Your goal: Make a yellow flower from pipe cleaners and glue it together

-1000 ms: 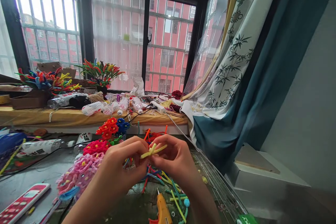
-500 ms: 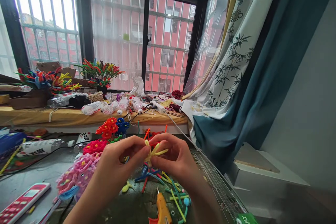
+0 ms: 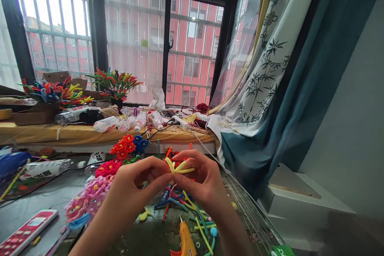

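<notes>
Both hands meet above the middle of the table, pinching a yellow pipe cleaner piece [image 3: 181, 167] with several bent loops fanning upward and to the right. My left hand [image 3: 142, 180] holds it from the left between thumb and fingertips. From the right, my right hand [image 3: 199, 178] grips its base, thumb near the left thumb and fingers curled behind. The base of the piece is hidden by the fingers. Below them lie loose coloured pipe cleaners [image 3: 199, 212], a small yellow pipe cleaner piece [image 3: 145, 214] and an orange glue gun [image 3: 186, 240], nozzle pointing up.
Pink pipe cleaner flowers [image 3: 90, 196], red flowers [image 3: 124, 147] and blue ones [image 3: 139, 144] stand left of the hands. A red-and-white remote-like device [image 3: 28, 232] lies at lower left. Thin metal rods [image 3: 249, 208] run along the right edge. Plastic bottles [image 3: 106, 123] and a power strip [image 3: 180, 122] line the sill.
The yellow piece has turned and its loops now spread wider and more openly above the thumbs. My thumbs have come closer together at its base; the right hand has risen slightly.
</notes>
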Demonstrator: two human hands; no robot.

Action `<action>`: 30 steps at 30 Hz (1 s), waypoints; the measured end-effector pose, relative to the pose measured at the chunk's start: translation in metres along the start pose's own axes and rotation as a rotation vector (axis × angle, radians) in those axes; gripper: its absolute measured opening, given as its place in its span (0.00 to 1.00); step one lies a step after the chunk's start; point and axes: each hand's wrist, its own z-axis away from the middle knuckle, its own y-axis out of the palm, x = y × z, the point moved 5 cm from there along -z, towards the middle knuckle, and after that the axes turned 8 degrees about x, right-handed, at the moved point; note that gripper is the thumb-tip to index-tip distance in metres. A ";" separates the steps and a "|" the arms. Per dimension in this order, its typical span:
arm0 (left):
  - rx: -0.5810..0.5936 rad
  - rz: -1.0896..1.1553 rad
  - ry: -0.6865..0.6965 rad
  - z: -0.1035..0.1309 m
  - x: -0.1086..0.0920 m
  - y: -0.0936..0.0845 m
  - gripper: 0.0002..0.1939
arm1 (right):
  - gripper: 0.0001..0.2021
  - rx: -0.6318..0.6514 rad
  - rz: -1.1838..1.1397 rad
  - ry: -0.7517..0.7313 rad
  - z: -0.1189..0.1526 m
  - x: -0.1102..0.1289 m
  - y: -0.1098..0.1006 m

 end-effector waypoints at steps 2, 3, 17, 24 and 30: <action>-0.067 0.024 -0.021 0.002 -0.001 -0.002 0.07 | 0.17 0.004 -0.058 0.055 -0.001 -0.003 -0.001; -0.087 0.027 -0.033 0.002 -0.001 -0.002 0.08 | 0.16 0.000 -0.086 0.084 -0.002 -0.005 -0.002; -0.019 0.031 -0.044 0.000 0.005 -0.003 0.09 | 0.16 0.106 -0.099 0.202 -0.003 -0.009 0.004; 0.081 0.032 -0.042 0.001 0.006 0.000 0.09 | 0.17 0.162 -0.149 0.207 -0.001 -0.011 0.003; 0.101 0.016 -0.022 0.001 0.003 0.002 0.09 | 0.19 0.194 -0.164 0.215 -0.001 -0.014 0.001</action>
